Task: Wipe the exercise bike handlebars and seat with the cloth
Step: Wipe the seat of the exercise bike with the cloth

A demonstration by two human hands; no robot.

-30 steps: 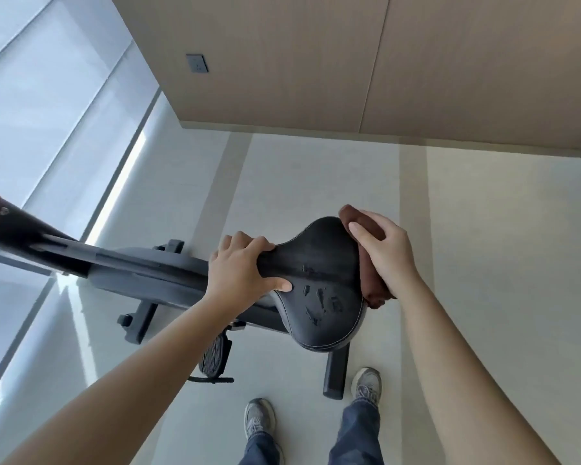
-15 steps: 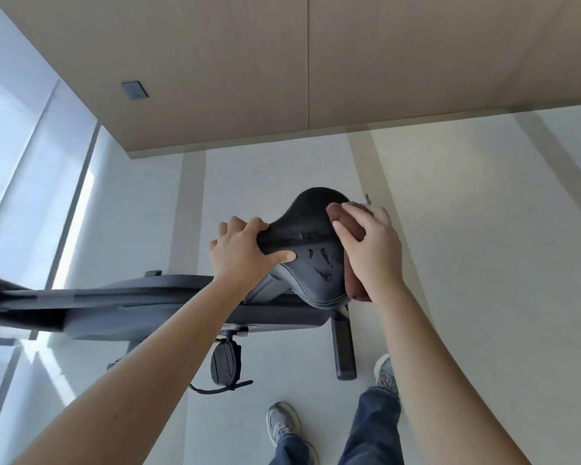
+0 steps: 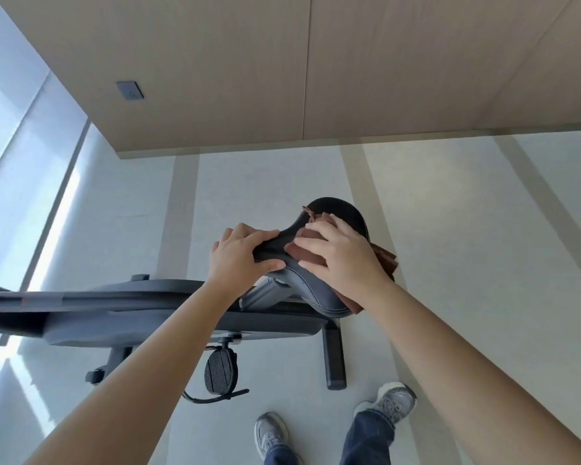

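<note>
Cloth [image 3: 385, 260], brown, folded, under flat right hand [image 3: 342, 260], left hand [image 3: 239, 256] gripping black stitched seat [image 3: 316, 293]

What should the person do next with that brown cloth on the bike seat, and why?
Probably sweep the right hand and cloth toward the wide rear of the seat: it lies uncovered beyond the cloth, and the left hand grips the nose, steadying it.

Black padded saddle-shaped bike seat [image 3: 341, 213] sits at frame centre; a crumpled brown cloth [image 3: 384, 260] lies draped across its top.
</note>
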